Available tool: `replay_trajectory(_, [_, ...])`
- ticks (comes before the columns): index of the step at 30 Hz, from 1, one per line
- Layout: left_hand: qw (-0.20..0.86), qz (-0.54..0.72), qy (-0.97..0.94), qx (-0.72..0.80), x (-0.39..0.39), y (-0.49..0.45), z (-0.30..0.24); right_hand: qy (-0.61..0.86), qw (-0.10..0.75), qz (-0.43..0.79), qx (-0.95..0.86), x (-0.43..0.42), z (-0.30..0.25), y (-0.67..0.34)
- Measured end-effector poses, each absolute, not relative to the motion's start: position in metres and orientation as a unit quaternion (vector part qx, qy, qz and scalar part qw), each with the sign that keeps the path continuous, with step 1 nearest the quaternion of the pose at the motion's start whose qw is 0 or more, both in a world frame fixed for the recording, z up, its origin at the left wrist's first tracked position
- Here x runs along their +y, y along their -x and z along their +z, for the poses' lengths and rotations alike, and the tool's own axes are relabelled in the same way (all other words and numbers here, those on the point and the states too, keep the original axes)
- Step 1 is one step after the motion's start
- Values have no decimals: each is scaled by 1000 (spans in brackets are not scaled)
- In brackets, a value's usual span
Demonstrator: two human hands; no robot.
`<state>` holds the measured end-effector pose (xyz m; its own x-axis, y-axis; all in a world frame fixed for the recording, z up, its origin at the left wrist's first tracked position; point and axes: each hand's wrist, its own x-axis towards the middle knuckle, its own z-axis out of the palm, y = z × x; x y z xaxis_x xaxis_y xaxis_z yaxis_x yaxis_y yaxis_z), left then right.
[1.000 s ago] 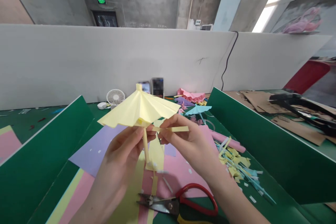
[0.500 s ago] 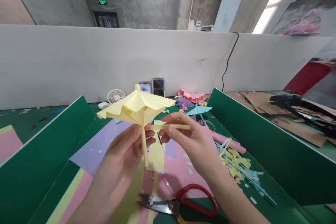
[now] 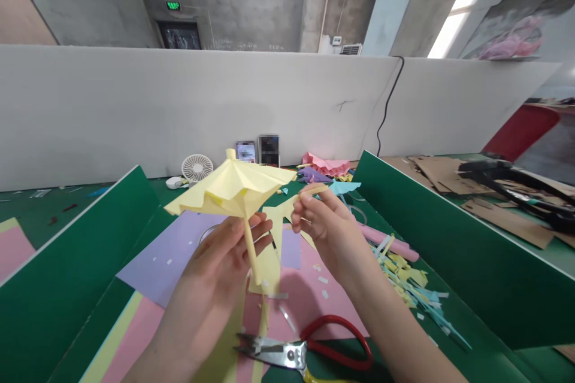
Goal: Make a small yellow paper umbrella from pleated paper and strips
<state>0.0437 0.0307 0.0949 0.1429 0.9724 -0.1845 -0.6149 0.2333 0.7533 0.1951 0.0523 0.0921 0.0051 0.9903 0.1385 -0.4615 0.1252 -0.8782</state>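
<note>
A pale yellow paper umbrella (image 3: 233, 182) stands nearly upright, tilted a little, its rolled paper handle in my left hand (image 3: 220, 257). The left fingers close round the handle just under the canopy. To the right of it, my right hand (image 3: 330, 224) pinches a narrow yellow paper strip (image 3: 317, 190) between thumb and fingers, apart from the umbrella. Beneath both hands lie a pink sheet (image 3: 309, 299), a purple sheet (image 3: 168, 257) and yellow paper. Scissors (image 3: 294, 354) with a red handle loop rest open at the near edge.
Green panels (image 3: 81, 269) wall the work area left and right. Paper scraps (image 3: 408, 278) and a pink paper roll (image 3: 390, 242) lie at right. Farther back are a blue paper umbrella (image 3: 344, 187), a pink pleated paper piece (image 3: 326, 164), a white fan (image 3: 197, 167) and two screens (image 3: 269, 149).
My right hand has moved up and away from the umbrella handle with the strip, which now shows less of its length. The umbrella has tilted slightly, its handle bottom shifting right.
</note>
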Motion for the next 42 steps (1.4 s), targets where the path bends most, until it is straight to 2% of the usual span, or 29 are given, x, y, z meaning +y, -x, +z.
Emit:
replay_trajectory(7, [705,574,-244,336,36,-44,92,301,616,599,-414,54,90,-195])
replay_trajectory(14, [700,587,-222,340,38,-43,92,280,551,601,-506,50,92,-197])
replay_trajectory(22, [707,583,-249,314,38,-44,92,295,537,598,-517,48,86,-193])
replay_trajectory(31, [716,557,-309,286,34,-42,96,366,473,578,-556,47,94,-190])
replay_trajectory(37, [700,555,-341,292,31,-42,98,390,480,571,-540,46,95,-187])
replay_trajectory(42, [687,571,-338,294,32,-40,98,320,489,635,-504,53,85,-190])
